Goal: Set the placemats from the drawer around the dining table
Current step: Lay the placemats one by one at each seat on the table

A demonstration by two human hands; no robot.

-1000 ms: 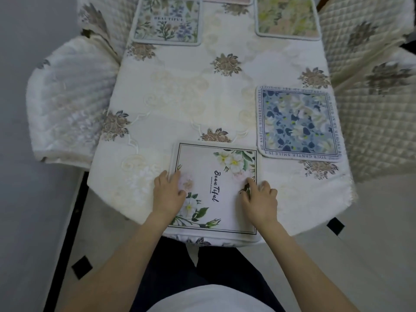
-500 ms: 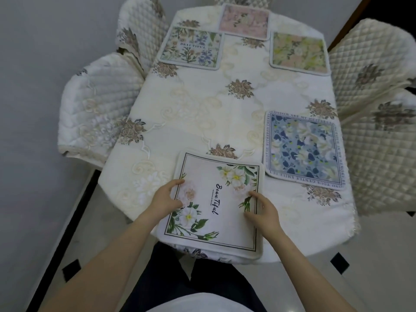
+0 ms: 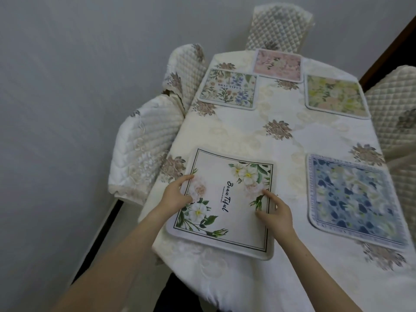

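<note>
A white floral placemat (image 3: 227, 194) with the word "Beautiful" lies flat on the near left part of the dining table (image 3: 245, 140). My left hand (image 3: 177, 194) grips its left edge, thumb on top. My right hand (image 3: 274, 213) presses on the mat's right side with fingers spread. A blue floral placemat (image 3: 355, 199) lies at the near right. Three more mats lie at the far end: a botanical placemat (image 3: 228, 88) on the left, a pink placemat (image 3: 278, 65) at the head and a yellow-green placemat (image 3: 335, 96) on the right.
Quilted cream chairs surround the table: two on the left (image 3: 144, 145), one at the far end (image 3: 279, 28), others on the right (image 3: 391, 97). A grey wall (image 3: 78, 86) runs close along the left side. The embroidered tablecloth hangs over the near edge.
Both hands have slid the white placemat away from the near edge, to the left and further onto the table. My view has lifted, showing the far end of the table.
</note>
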